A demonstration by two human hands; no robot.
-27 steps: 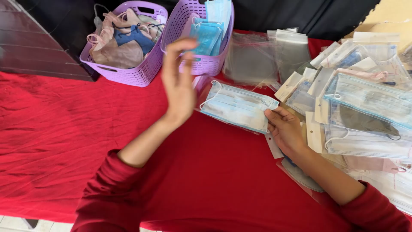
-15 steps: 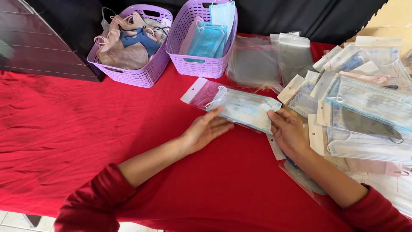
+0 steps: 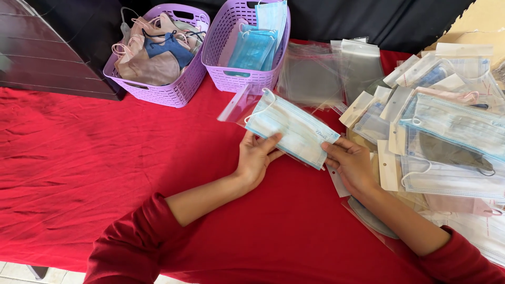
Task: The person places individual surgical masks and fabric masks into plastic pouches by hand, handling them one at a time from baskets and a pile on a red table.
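Note:
A light blue surgical mask (image 3: 292,128) lies half inside a clear plastic bag (image 3: 235,103) above the red tablecloth. My left hand (image 3: 256,157) grips the mask's near left edge with the thumb on top. My right hand (image 3: 351,162) pinches its right end. Both hands hold the mask slightly tilted, with the bag's open end pointing toward the baskets.
Two purple baskets stand at the back: the left basket (image 3: 173,89) holds brown and blue cloth masks, the right basket (image 3: 239,79) holds blue surgical masks. Empty clear bags (image 3: 336,73) lie behind. A pile of bagged masks (image 3: 447,137) covers the right side. The red tablecloth (image 3: 79,168) spreads left.
My left hand came down from in front of the baskets and took hold of the mask's left edge. The mask and bag lifted and shifted slightly toward me.

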